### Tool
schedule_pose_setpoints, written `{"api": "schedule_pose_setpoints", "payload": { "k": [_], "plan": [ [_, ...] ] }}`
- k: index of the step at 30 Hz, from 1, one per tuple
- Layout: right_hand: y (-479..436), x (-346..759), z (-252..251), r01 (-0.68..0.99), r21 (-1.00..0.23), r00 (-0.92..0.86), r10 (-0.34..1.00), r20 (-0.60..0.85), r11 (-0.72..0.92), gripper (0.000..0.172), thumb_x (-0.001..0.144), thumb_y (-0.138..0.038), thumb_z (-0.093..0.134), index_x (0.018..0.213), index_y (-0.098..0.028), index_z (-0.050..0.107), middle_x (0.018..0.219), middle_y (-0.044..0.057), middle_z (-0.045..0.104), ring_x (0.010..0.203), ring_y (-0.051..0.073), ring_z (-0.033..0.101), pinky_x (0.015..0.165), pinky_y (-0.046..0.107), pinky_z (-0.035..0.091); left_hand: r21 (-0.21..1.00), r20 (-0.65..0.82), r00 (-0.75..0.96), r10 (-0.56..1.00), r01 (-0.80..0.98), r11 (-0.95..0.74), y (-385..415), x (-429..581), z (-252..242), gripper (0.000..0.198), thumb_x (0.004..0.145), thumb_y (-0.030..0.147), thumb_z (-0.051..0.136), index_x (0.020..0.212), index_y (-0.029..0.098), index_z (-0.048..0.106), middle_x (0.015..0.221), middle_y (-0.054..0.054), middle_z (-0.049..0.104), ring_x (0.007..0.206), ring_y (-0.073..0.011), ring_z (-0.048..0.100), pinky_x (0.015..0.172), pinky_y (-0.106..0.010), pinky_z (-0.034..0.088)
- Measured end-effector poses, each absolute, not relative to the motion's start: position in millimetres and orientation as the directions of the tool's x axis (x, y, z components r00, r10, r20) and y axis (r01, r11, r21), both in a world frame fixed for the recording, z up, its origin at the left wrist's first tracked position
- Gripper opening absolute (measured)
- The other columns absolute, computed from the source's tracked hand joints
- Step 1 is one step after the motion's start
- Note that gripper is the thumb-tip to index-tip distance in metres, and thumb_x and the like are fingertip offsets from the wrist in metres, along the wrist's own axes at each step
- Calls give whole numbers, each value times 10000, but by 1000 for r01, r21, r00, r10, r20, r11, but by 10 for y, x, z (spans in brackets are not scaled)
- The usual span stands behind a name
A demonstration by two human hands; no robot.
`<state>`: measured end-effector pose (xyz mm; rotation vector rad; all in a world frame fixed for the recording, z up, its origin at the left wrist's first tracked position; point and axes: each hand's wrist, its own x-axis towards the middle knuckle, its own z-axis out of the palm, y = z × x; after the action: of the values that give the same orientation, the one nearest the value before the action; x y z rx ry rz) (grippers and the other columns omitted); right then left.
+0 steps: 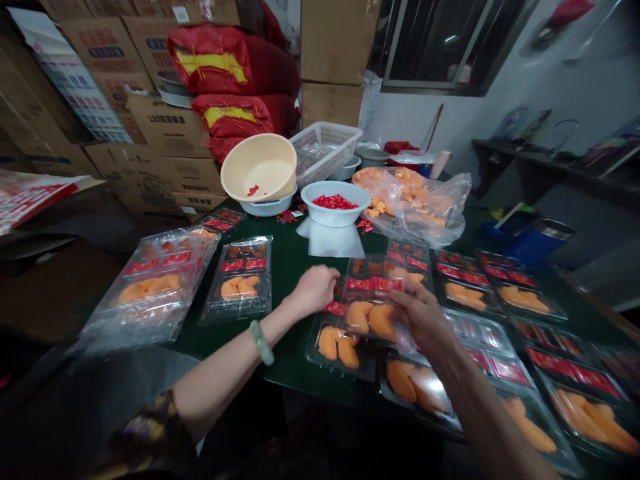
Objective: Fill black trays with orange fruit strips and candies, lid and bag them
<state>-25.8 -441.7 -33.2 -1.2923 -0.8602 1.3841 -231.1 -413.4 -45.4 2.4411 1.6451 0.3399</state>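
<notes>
- Touching the clear plastic tray (395,337) from both sides, the left hand (315,290) and right hand (425,317) meet near the middle of the table.
- Left fingers (327,283) are curled closed at the tray's left end; a pale green bangle (262,342) sits on that wrist. Whether they grip, I cannot tell.
- Right fingers (415,303) are loosely spread over the tray's right end; any grip cannot be told.
- Inside the tray lie two orange fruit pieces (367,320), with red sachets (375,284) just beyond them.
- Similar packs (415,393) crowd the dark green table (293,280) near and right of the hands.
- Two sealed-looking plastic-wrapped packs (240,280) lie to the left.
- Farther off, a white bowl (320,193) holds red sachets, and a cream basin (259,167) holds a few.
- A clear bag of orange pieces (410,203) sits far right of the bowl, and a white plastic basket (325,150) stands behind them.
- Stacked cardboard boxes (170,127) and red sacks (230,63) rise beyond the table's far left.
</notes>
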Motion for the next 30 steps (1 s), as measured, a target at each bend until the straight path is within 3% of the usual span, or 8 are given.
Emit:
{"api": "schedule_pose_setpoints", "payload": {
  "k": [3,6,10,14,19,22,26,30],
  "plan": [
    [-4461,51,-214,-236,-937,74,956,-283,-259,409,512,-228,796,819,-202,527,656,22,686,569,194,660,387,204,486,57,61,334,940,940,-338,-3544,-2289,-444,254,849,156,448,995,85,642,977,-157,635,901,-237,612,722,-300,462],
    [-4572,311,-101,-222,-932,73,948,-310,-288,449,506,-273,824,847,-193,543,718,42,705,591,192,670,392,188,488,-10,36,401,915,916,-401,-3093,-2233,-601,202,772,100,535,927,38,651,996,-209,623,965,-298,586,778,-363,444],
    [-4726,469,-32,-206,-911,147,909,-389,-357,523,447,-261,853,871,-214,550,747,52,713,659,227,687,402,188,495,-45,23,530,848,848,-529,-2897,-2228,-839,166,740,32,505,790,49,662,912,-208,642,943,-300,586,828,-414,407],
    [-4752,476,-75,-206,-881,155,875,-459,-426,567,426,-248,865,912,-242,575,762,66,713,639,225,678,450,222,534,-21,47,573,818,820,-572,-2843,-2293,-868,178,740,38,487,783,80,655,897,-187,648,929,-272,585,827,-402,395],
    [-4645,448,-181,-230,-872,92,882,-462,-432,489,462,-303,861,871,-245,600,830,71,717,757,252,688,560,248,576,90,34,492,870,865,-493,-2534,-2378,-716,120,760,139,521,718,126,633,762,-96,645,728,-190,582,631,-285,398],
    [-4562,446,-213,-217,-869,32,886,-463,-446,434,508,-284,848,878,-249,625,887,54,720,786,234,691,608,241,577,190,11,456,890,873,-449,-2345,-2435,-656,277,843,269,450,658,132,605,629,-41,601,573,-129,516,545,-238,363],
    [-4476,347,-198,-190,-865,-118,885,-450,-464,376,646,-282,777,992,-234,637,1005,66,706,892,224,678,721,266,568,265,27,459,888,853,-449,-2297,-2466,-593,349,872,235,361,612,120,563,535,-16,526,507,-101,421,546,-229,339],
    [-4494,39,-157,-234,-826,-319,843,-433,-513,379,676,-300,750,1021,-203,628,925,81,716,828,240,688,706,317,560,257,70,554,829,793,-552,-2590,-2427,-438,285,851,214,410,607,134,534,562,-17,495,537,-115,371,577,-256,319]
  ]
}}
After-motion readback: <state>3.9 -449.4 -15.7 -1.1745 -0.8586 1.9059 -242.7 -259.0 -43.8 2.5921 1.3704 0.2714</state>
